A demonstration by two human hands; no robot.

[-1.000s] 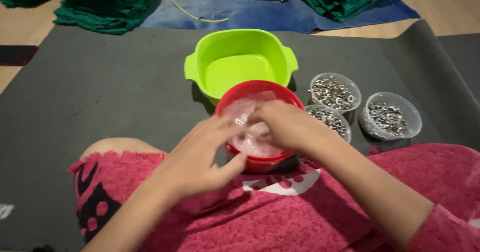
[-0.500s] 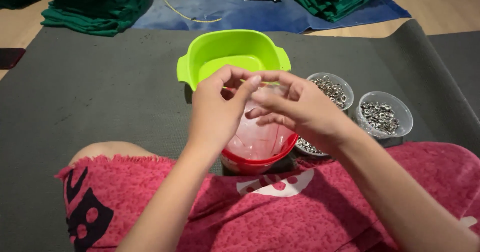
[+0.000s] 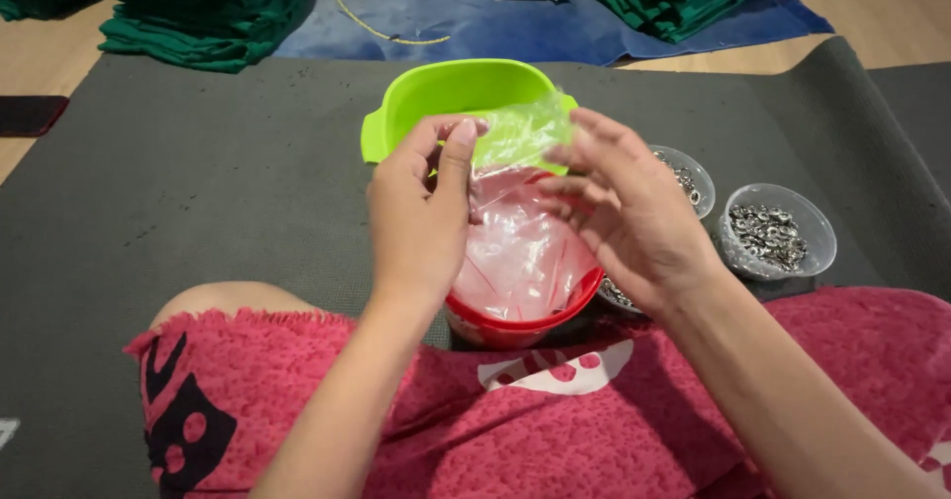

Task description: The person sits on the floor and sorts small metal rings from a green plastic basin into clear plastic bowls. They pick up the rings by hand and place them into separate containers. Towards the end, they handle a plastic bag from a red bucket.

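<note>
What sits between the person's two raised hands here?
In the head view, a small clear plastic bag stretches between the left hand and right hand, held above the red bowl of bags.

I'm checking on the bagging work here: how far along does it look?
Early. Done: nothing bagged shows. In hand: left hand and right hand hold a clear plastic bag over the red bowl. Left: metal pieces fill the clear cups; the green bowl looks empty.
</note>
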